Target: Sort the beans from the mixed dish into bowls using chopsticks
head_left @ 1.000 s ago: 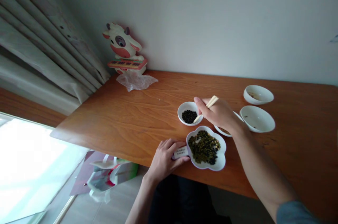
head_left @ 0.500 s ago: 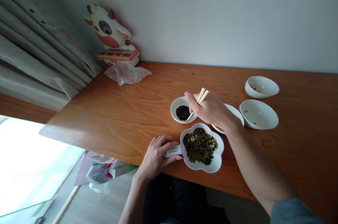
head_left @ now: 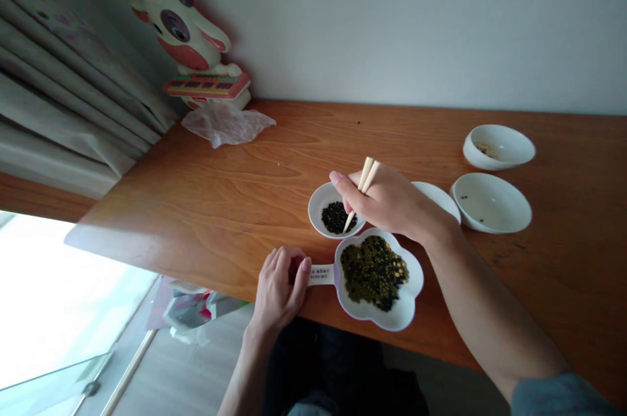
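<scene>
Chopsticks [head_left: 365, 174], a pale pair, head view: person's right hand [head_left: 394, 200] closed round them, tips down inside the small white bowl [head_left: 317, 212], at the near side of the black beans [head_left: 336, 215]. From where I stand, can't tell if a bean is pinched. Bowl sits between the tabletop's [head_left: 220, 207] front and back edges, well in from its left corners.

Flower-shaped dish [head_left: 405, 311] just beside it, closer to the front edge. Holds mixed beans [head_left: 372, 272], mostly green and black (a few yellowish, right side). Its handle [head_left: 322, 274] points toward the tabletop's left end. Left hand [head_left: 281, 288] at the front edge, fingers curled, thumb by the handle's end; can't tell if it really grips.

White dish [head_left: 438, 199] partly hidden behind the right wrist. Next to it, nearer bowl [head_left: 492, 200], a few dark specks inside; farther bowl [head_left: 509, 145] toward the back edge, brownish bits inside. Back left corner: cow toy [head_left: 181, 37] with a keyboard, crumpled clear plastic bag [head_left: 228, 125] up against its front. Curtain [head_left: 63, 102] hangs by that corner.
</scene>
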`<state>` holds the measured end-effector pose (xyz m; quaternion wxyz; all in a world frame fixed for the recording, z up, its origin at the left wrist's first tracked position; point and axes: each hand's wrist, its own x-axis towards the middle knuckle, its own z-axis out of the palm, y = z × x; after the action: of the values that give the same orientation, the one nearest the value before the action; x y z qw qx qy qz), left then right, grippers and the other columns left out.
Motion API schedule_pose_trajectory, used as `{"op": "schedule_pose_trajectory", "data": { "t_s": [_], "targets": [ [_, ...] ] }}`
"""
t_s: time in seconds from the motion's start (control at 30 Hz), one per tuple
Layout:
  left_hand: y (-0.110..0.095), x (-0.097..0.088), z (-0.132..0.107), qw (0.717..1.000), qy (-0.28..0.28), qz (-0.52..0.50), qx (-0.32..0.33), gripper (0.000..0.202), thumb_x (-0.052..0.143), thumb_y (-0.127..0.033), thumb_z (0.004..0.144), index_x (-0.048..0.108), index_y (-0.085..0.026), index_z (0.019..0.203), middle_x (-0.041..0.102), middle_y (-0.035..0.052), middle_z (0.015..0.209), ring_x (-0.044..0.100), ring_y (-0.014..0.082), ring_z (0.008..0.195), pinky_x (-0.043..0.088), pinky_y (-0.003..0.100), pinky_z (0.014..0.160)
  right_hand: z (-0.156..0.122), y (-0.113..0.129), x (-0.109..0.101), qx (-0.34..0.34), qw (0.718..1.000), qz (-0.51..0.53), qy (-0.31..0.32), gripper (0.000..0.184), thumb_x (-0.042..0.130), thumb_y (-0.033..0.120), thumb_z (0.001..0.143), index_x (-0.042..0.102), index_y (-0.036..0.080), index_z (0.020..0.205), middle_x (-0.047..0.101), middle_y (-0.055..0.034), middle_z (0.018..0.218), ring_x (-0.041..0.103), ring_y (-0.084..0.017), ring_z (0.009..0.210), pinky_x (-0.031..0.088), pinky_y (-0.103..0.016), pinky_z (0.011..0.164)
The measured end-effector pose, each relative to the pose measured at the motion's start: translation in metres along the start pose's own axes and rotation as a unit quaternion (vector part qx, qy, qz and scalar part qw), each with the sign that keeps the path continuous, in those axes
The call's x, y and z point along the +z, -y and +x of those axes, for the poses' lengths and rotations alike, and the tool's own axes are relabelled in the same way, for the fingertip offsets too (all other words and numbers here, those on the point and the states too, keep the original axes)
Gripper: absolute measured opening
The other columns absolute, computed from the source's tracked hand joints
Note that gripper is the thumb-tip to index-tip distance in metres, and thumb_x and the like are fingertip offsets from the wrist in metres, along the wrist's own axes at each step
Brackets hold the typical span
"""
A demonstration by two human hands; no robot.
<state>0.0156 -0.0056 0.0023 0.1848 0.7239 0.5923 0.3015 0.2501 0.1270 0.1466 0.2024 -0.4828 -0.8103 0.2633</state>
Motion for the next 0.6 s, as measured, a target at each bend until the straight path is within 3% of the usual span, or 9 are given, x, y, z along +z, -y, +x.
{"op": "schedule_pose_trajectory", "data": {
  "t_s": [0.17,0.33,0.43,0.6],
  "targets": [
    [-0.004,0.003,0.0,1.0,0.005,0.026,0.0,0.031,0.047,-0.03,0.106,0.047,-0.023,0.076,0.054,0.0034,0.075,0.05,0.0203,0.072,0.041,0.036,0.072,-0.02,-0.002,-0.027,-0.011,0.999,0.035,-0.013,0.065,0.029,0.061,0.109,0.059,0.021,0.068,0.056,0.0023,0.055,0.054,-0.011,0.052,0.035,-0.029,0.056],
    [-0.004,0.004,0.002,0.999,0.027,0.027,0.02,0.036,0.044,-0.028,0.107,0.043,-0.022,0.071,0.051,0.0019,0.069,0.048,0.0181,0.066,0.039,0.035,0.069,-0.061,-0.015,-0.053,-0.034,0.999,-0.012,0.005,0.048,0.042,0.054,0.108,0.062,0.025,0.077,0.061,0.0025,0.059,0.053,-0.012,0.051,0.031,-0.031,0.051],
    [-0.007,0.003,0.003,0.999,0.025,0.034,0.021,0.035,0.046,-0.027,0.106,0.044,-0.022,0.071,0.052,0.0018,0.069,0.047,0.0174,0.065,0.037,0.034,0.068,-0.075,-0.021,-0.054,-0.043,0.996,-0.072,0.018,0.046,0.053,0.057,0.103,0.061,0.025,0.07,0.059,0.0028,0.056,0.049,-0.012,0.046,0.027,-0.033,0.048],
    [-0.011,0.005,-0.002,0.998,0.012,0.055,-0.003,0.036,0.049,-0.027,0.106,0.045,-0.022,0.071,0.052,0.0009,0.069,0.047,0.0166,0.065,0.036,0.033,0.068,-0.069,-0.012,-0.046,-0.058,0.99,-0.108,0.066,0.045,0.059,0.053,0.101,0.059,0.024,0.067,0.06,0.0029,0.062,0.051,-0.011,0.053,0.029,-0.032,0.054]
  ]
}}
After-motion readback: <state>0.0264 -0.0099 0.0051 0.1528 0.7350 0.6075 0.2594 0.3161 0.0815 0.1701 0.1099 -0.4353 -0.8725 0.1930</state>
